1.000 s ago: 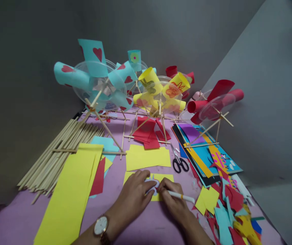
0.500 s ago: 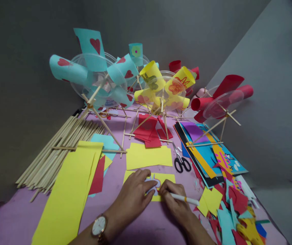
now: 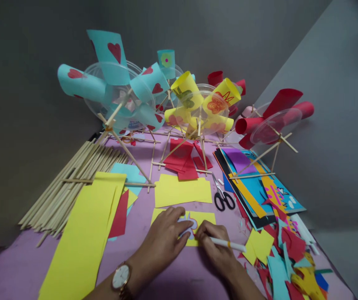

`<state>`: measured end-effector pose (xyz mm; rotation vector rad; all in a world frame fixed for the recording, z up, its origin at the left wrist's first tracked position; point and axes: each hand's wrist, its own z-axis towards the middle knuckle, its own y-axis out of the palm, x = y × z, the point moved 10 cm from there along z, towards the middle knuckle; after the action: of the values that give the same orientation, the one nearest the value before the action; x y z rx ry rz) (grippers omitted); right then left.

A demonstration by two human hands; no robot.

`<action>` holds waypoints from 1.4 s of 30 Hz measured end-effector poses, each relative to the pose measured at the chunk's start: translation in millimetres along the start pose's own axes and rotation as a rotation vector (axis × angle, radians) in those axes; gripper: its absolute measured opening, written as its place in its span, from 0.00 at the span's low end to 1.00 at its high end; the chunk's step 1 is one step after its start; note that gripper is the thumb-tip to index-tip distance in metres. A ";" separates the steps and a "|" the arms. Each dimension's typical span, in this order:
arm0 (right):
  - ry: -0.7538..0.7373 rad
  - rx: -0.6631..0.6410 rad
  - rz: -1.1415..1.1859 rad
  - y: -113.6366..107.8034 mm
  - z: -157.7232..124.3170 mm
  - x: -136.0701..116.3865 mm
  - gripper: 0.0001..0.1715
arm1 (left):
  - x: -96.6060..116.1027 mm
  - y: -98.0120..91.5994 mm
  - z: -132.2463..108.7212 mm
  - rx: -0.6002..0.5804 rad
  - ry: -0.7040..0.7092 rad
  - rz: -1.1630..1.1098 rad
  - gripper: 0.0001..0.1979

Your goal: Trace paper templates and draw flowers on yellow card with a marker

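A yellow paper strip (image 3: 209, 217) lies in front of me on the table. On it rests a pale lilac paper cutout (image 3: 192, 225), partly hidden by fingers, with a reddish line along its edge. My left hand (image 3: 166, 233), a watch (image 3: 121, 277) on its wrist, presses the cutout flat with its fingers stretched and apart. My right hand (image 3: 213, 241) is closed round a white marker (image 3: 229, 244), its tip at the cutout's right edge. Scissors with black handles (image 3: 224, 200) lie beyond the right hand, next to a stack of yellow strips (image 3: 181, 191).
Paper windmills on stick stands, blue (image 3: 113, 79), yellow (image 3: 202, 104) and red (image 3: 272, 121), rise at the back. Left are wooden sticks (image 3: 72, 187) and long yellow sheets (image 3: 78, 233). Right are coloured sheets (image 3: 254, 183) and paper scraps (image 3: 279, 266). Red pieces (image 3: 180, 156) lie behind.
Both hands stay almost in place, the marker still at the cutout's edge. The whole view has shifted very slightly.
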<state>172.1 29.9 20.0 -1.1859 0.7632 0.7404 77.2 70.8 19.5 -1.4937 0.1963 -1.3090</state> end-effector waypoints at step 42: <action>0.067 0.025 -0.042 -2.1 -1.0 7.6 0.11 | -0.5 0.4 -1.3 -0.018 -0.012 -0.003 0.14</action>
<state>177.9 29.2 14.6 -1.2053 0.7992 0.6573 76.2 70.3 18.6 -1.5169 0.1984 -1.3034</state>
